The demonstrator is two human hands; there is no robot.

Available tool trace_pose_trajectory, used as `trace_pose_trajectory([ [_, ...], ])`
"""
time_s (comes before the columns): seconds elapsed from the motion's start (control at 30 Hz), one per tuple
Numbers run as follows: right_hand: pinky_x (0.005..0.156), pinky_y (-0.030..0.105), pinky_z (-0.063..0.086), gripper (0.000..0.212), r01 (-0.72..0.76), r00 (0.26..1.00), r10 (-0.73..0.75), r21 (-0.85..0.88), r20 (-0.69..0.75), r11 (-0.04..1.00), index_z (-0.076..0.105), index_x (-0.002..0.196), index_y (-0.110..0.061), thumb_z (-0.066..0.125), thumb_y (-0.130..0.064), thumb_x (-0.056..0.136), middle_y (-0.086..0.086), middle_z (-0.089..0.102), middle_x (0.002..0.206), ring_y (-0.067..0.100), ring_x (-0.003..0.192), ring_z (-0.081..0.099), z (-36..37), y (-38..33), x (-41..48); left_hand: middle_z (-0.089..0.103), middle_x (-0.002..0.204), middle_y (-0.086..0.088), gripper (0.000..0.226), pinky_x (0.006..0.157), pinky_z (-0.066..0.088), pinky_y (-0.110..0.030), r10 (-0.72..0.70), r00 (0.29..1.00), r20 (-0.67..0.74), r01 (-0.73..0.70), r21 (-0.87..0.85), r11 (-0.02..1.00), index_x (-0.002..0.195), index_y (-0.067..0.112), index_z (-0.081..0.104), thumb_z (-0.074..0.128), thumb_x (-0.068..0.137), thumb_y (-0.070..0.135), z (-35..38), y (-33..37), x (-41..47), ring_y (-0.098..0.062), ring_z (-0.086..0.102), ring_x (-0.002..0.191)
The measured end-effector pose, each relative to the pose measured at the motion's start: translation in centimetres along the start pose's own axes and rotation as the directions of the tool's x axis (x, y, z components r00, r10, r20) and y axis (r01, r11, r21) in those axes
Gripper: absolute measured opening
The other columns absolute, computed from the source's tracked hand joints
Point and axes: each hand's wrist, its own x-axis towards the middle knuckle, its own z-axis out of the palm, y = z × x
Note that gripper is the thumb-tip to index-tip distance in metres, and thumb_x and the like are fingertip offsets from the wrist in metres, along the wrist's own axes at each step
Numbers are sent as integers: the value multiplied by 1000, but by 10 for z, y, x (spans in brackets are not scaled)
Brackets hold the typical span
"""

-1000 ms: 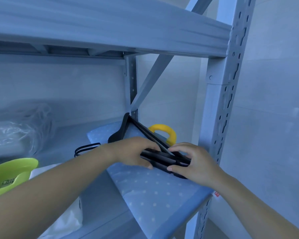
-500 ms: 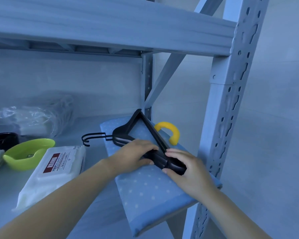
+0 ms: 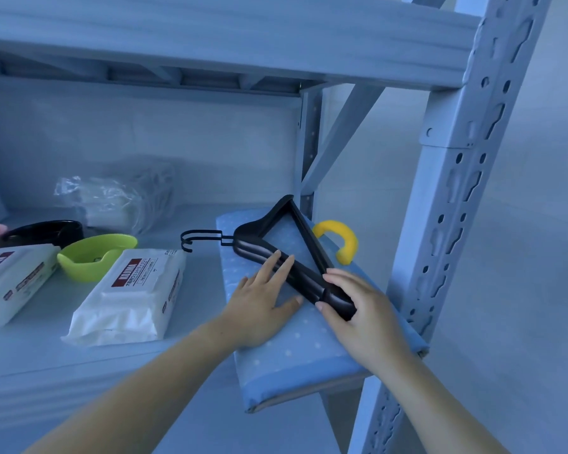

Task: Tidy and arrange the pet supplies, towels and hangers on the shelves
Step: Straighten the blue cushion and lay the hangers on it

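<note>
A stack of black hangers (image 3: 277, 235) lies flat on a blue dotted folded towel (image 3: 295, 348) at the right end of the shelf, hooks pointing left. My left hand (image 3: 259, 303) lies flat on the towel, its straight fingers touching the hangers' near arm. My right hand (image 3: 358, 309) rests on the hangers' near corner, with the thumb and fingers curled round that corner. A yellow handle (image 3: 345, 237) shows behind the towel.
Two white wipe packs (image 3: 132, 296) (image 3: 7, 280), a green bowl (image 3: 94, 255), a black bowl (image 3: 43, 231) and a clear plastic bag (image 3: 112, 198) sit to the left. The grey shelf (image 3: 194, 299) post (image 3: 440, 224) stands right of the towel, which overhangs the front edge.
My left hand has opened from a grip on the hangers to lie flat. The hangers now rest flat on the towel. The view has shifted left and down.
</note>
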Motion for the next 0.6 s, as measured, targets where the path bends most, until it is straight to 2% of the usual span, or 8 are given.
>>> trace_pose_trajectory([
  [0.07, 94, -3, 26, 40, 2, 1000, -2, 5, -8, 1000, 61, 119, -18, 70, -23, 81, -16, 54, 125, -5, 115, 48, 1, 1, 1, -15, 155, 15, 68, 118, 5, -38, 5, 1000, 7, -5, 12, 1000, 147, 40, -7, 35, 95, 51, 0, -1, 1, -15, 16, 142],
  [0.37, 93, -5, 25, 39, -1, 1000, 1, 13, -13, 1000, 62, 119, -15, 69, -22, 82, -10, 56, 126, 0, 115, 49, 10, 6, 13, -14, 154, 21, 68, 117, 3, -33, 9, 1000, 13, -9, -29, 1000, 146, 43, -5, 38, 95, 51, -4, -11, 12, -10, 12, 143],
  [0.6, 87, -6, 26, 39, -14, 1000, 14, 8, 10, 1000, 60, 120, -15, 68, -22, 83, -10, 58, 124, 3, 115, 52, 23, 12, 36, -6, 153, 28, 70, 115, 12, -32, 10, 999, -34, -14, -137, 990, 145, 47, 5, 47, 90, 54, -4, -33, 36, -14, 15, 143],
])
